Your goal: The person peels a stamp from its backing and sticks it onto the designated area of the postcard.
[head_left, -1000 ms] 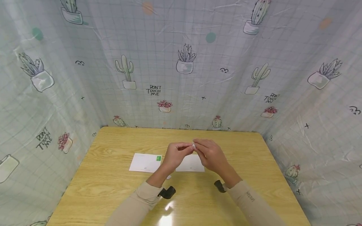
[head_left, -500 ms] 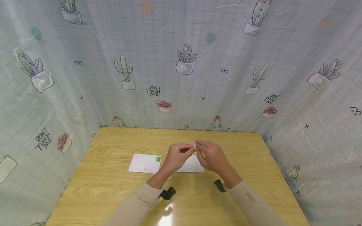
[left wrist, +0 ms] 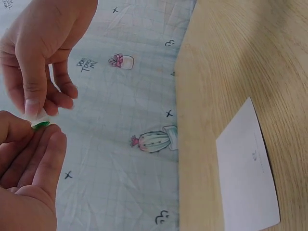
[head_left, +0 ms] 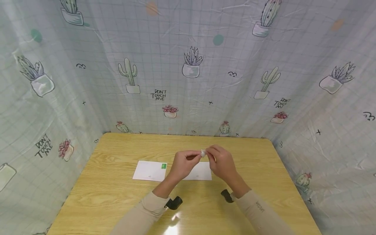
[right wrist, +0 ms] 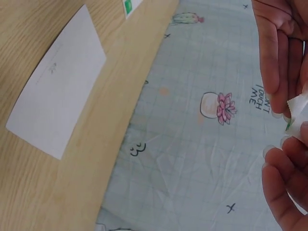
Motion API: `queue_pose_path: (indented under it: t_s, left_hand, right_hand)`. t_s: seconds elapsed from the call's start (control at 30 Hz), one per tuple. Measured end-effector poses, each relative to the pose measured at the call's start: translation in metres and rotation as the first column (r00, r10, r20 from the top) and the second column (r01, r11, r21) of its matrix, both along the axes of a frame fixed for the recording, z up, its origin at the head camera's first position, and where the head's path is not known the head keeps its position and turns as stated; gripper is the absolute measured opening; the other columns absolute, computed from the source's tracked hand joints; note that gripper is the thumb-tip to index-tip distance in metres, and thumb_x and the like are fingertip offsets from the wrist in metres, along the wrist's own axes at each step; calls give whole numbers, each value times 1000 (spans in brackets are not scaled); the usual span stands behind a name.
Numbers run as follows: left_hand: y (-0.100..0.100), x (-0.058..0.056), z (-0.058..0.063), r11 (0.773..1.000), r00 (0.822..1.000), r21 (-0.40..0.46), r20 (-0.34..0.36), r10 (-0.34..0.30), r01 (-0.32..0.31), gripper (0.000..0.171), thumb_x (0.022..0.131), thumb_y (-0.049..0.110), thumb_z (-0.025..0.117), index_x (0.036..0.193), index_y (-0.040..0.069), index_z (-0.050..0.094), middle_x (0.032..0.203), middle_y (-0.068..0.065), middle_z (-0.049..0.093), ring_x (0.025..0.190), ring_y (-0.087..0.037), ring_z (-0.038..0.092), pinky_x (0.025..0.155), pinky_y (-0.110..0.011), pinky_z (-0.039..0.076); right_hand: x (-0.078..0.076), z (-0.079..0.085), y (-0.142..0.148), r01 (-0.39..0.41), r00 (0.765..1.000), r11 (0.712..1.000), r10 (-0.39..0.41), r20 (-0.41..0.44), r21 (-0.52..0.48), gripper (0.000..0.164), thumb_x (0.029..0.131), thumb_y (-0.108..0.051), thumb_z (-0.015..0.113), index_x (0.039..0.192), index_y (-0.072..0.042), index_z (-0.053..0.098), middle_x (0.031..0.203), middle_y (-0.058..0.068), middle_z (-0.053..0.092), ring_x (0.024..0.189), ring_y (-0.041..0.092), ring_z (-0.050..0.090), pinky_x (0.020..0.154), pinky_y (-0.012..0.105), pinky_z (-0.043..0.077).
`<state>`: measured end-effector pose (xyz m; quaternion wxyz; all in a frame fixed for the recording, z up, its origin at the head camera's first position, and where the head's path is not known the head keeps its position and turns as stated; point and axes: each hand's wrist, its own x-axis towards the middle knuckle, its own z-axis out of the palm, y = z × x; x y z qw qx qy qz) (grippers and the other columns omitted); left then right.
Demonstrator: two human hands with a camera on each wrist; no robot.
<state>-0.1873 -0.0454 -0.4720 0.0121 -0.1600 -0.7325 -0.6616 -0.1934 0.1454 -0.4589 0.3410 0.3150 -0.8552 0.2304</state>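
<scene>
Above the table, both hands meet at a small postage stamp (head_left: 203, 153). My left hand (head_left: 182, 164) pinches it from the left between thumb and fingers. From the right, my right hand (head_left: 222, 162) pinches its other edge with thumb and fingertips. The stamp's green face (left wrist: 41, 124) shows as a sliver in the left wrist view. In the right wrist view its pale side, with a toothed edge (right wrist: 297, 113), is partly hidden by fingers. Under the hands lies a plain white card (head_left: 199, 172), partly covered by my left hand.
Left of my left hand, a second white card (head_left: 149, 171) lies flat, with a green stamp (head_left: 164, 166) at its upper right corner. The wooden table (head_left: 117, 205) ends at a cactus-print curtain (head_left: 188, 107). A black wrist camera (head_left: 175, 203) sits at my left wrist.
My right hand has shifted slightly right, and more of the stamp shows between the fingertips. A small white piece by my left wrist has gone out of sight. The cards have stayed put.
</scene>
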Motion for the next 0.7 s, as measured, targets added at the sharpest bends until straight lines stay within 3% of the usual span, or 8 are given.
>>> queue_pose_path:
  t_s: [0.3,0.7]
  left_hand:
    - [-1,1,-2,1000,999,-1,38,-21,21,21,98,13,73,113,1,80,111,-21,79,103,-32,78,82,-23,63]
    - [-2,2,-2,999,996,22,76,-39,37,20,98,12,72,111,-2,79,110,-24,78,103,-36,78,83,-23,62]
  right_hand:
    - [-3,-4,5,33,994,995,-24,106,-91,5,87,7,76,90,3,77,79,10,71,61,13,54,54,24,48]
    - [-6,-2,11,16,986,979,18,168,-201,7,87,10,76,90,4,79,73,10,70,58,11,57,53,21,47]
